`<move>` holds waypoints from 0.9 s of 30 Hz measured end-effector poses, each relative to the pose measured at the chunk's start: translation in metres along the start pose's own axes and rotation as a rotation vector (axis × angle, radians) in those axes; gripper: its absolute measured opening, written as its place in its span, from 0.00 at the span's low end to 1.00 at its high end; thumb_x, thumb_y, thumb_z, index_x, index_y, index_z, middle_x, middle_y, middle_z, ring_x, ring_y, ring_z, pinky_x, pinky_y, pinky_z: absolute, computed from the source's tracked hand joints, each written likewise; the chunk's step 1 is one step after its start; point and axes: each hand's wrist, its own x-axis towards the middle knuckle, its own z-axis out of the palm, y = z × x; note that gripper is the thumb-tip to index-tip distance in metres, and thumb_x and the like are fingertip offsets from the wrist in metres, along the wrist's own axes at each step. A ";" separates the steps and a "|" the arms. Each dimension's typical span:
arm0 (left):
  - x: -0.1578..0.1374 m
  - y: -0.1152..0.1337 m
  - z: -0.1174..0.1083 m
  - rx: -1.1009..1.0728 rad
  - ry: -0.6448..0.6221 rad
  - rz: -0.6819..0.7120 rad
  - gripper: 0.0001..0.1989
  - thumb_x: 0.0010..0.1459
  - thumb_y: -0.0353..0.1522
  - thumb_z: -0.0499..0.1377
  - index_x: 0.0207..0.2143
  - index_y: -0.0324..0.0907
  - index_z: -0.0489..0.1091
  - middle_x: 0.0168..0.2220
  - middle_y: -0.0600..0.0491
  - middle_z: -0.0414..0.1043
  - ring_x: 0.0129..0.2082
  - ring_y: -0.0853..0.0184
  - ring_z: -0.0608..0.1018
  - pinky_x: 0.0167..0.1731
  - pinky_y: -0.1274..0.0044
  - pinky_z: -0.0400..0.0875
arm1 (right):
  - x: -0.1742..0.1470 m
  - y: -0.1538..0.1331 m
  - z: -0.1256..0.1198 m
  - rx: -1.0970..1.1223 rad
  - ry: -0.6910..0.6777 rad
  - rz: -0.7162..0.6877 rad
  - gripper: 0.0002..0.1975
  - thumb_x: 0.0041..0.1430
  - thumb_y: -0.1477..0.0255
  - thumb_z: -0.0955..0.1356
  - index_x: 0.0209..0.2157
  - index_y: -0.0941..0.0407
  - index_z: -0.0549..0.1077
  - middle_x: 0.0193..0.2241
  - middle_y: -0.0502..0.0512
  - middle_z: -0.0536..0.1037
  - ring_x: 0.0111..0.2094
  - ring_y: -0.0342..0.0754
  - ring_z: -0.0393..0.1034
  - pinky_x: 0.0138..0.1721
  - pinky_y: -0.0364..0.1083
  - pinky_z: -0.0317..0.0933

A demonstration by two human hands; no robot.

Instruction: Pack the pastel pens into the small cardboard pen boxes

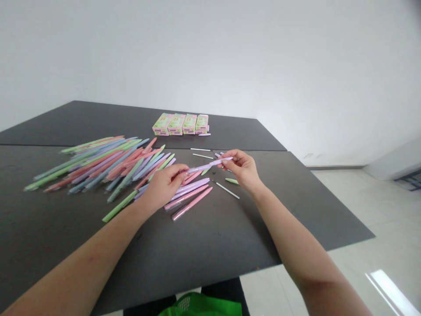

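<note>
Evidently we are at the joint of a lilac pen [199, 168], which our two hands hold level above the table [210, 245]. Our left hand [168, 182] has thumb and fingers pinched together on one end; our right hand [242, 170] pinches the tapered part, its tip lying across the fingers. We take the step to be fitting or parting those two pieces (which of the two, we cannot tell). Either way, the next move seems to call for a firm grip on both and a straight line between them, since a skewed push or pull could bind. Below lie a pink pen [192, 203], a refill [226, 190] and a green piece [232, 180]; the heap [95, 169] spreads leftward, and boxes [175, 125] stand farther back.
</note>
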 end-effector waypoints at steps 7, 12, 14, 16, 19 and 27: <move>-0.001 0.003 -0.001 -0.014 0.013 0.002 0.14 0.59 0.36 0.52 0.42 0.41 0.73 0.25 0.55 0.75 0.24 0.69 0.74 0.27 0.78 0.68 | -0.001 -0.002 0.000 0.007 -0.014 -0.010 0.15 0.50 0.60 0.74 0.36 0.54 0.75 0.32 0.53 0.81 0.33 0.47 0.77 0.36 0.47 0.72; -0.002 0.003 0.000 -0.016 0.025 0.003 0.14 0.59 0.38 0.53 0.42 0.42 0.73 0.25 0.55 0.75 0.24 0.69 0.74 0.27 0.79 0.69 | -0.001 -0.001 0.000 -0.007 0.000 -0.007 0.16 0.50 0.59 0.74 0.36 0.54 0.75 0.32 0.53 0.81 0.32 0.47 0.76 0.36 0.47 0.71; -0.002 0.002 0.000 -0.013 0.025 0.002 0.15 0.59 0.38 0.53 0.42 0.42 0.73 0.25 0.55 0.75 0.24 0.69 0.75 0.28 0.79 0.69 | -0.001 -0.001 0.000 -0.014 0.004 0.000 0.16 0.49 0.59 0.75 0.36 0.54 0.75 0.32 0.53 0.81 0.32 0.47 0.76 0.36 0.47 0.71; -0.002 0.001 0.001 -0.015 0.022 0.000 0.15 0.59 0.38 0.53 0.43 0.41 0.73 0.25 0.55 0.76 0.24 0.69 0.75 0.28 0.79 0.70 | -0.001 -0.002 0.000 -0.007 -0.003 -0.004 0.16 0.49 0.59 0.75 0.36 0.54 0.75 0.32 0.53 0.81 0.32 0.47 0.77 0.35 0.46 0.71; -0.002 0.001 0.001 -0.014 0.019 -0.005 0.15 0.59 0.38 0.53 0.43 0.41 0.73 0.26 0.54 0.76 0.25 0.68 0.75 0.29 0.78 0.70 | -0.001 -0.004 0.000 0.007 -0.023 -0.014 0.16 0.50 0.59 0.75 0.36 0.54 0.75 0.32 0.53 0.81 0.32 0.47 0.77 0.35 0.46 0.71; -0.002 0.002 0.000 0.028 0.034 0.011 0.15 0.59 0.39 0.53 0.42 0.42 0.74 0.26 0.54 0.77 0.27 0.67 0.77 0.32 0.77 0.71 | -0.004 -0.014 0.007 -0.092 -0.018 -0.014 0.16 0.49 0.59 0.75 0.34 0.55 0.75 0.29 0.53 0.80 0.30 0.46 0.76 0.34 0.46 0.70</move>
